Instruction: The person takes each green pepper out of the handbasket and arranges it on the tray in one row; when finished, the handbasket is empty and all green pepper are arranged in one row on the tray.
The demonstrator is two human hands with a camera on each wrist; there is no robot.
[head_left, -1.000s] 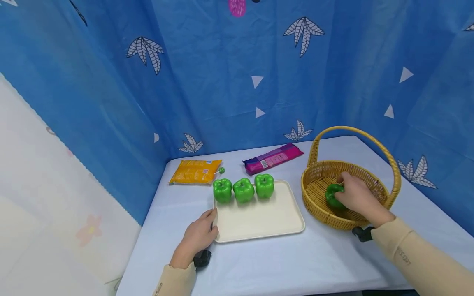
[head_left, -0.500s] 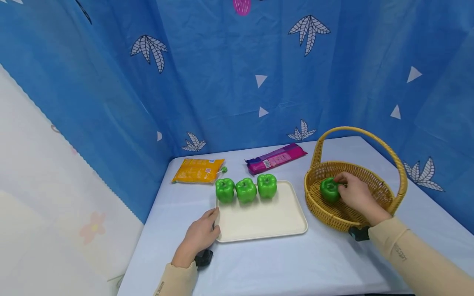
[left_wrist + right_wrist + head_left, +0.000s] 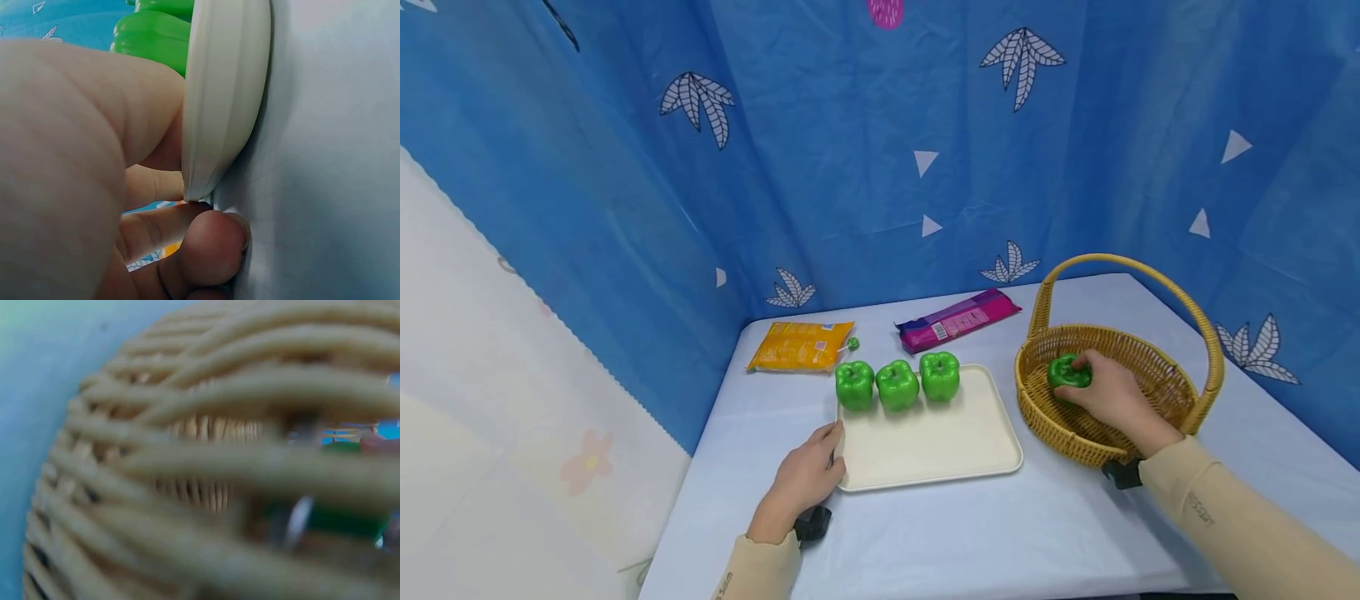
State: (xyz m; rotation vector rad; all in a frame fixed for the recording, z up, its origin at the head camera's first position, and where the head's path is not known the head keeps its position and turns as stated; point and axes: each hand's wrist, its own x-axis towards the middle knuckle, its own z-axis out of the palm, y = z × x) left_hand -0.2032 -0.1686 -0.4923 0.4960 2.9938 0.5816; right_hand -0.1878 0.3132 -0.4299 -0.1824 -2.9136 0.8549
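Note:
Inside the yellow wicker basket (image 3: 1070,444), my right hand (image 3: 1116,393) holds a green bell pepper (image 3: 1063,370), thumb and fingers around its sides. In the right wrist view the basket weave (image 3: 150,465) fills most of the picture, and only bits of the pepper (image 3: 344,520) show through the gaps. My left hand (image 3: 807,472) grips the left edge of a cream tray (image 3: 936,446). The left wrist view has the thumb against the tray's rim (image 3: 225,81) and the other fingertips low beside its edge. Three bell peppers (image 3: 897,386) stand in a row along the tray's back side.
Behind the tray lie an orange packet (image 3: 799,346) and a purple-pink packet (image 3: 958,321). A small green ball-topped stick (image 3: 852,343) pokes out beside the orange packet. The basket's tall handle (image 3: 1180,296) arches over it. A blue curtain (image 3: 865,167) hangs at the back.
My right hand and its bell pepper have moved left and back inside the basket, and the pepper has tilted. The left hand has stayed at the tray's edge.

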